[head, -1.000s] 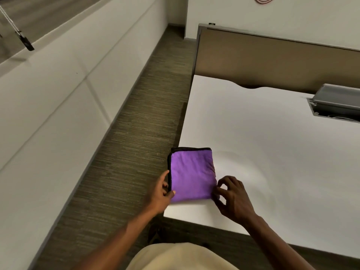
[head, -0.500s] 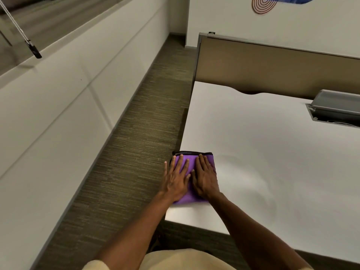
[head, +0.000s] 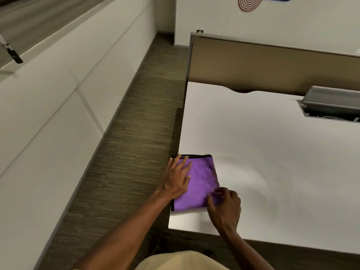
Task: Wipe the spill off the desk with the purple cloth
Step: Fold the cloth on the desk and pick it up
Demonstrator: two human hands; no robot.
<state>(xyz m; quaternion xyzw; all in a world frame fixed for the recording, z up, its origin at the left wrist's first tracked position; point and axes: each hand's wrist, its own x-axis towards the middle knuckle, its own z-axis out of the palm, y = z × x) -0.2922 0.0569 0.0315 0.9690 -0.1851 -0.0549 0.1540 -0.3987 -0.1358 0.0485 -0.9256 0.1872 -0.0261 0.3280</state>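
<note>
Fingers of the left hand (head: 176, 180) lie flat, steadying the folded purple cloth (head: 198, 184); right hand (head: 224, 206) pinches its corner, probably to lift it.

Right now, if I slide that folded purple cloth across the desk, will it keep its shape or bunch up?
The purple cloth looks soft and thin, with wrinkles near its right edge, so it would likely bunch unless pressed flat. The left hand lying open on it should help. The white desk looks smooth, so it probably glides easily. Lifted by the corner at the right hand, it would probably droop and unfold.

Dim, soft, wide-angle edge bending
</note>
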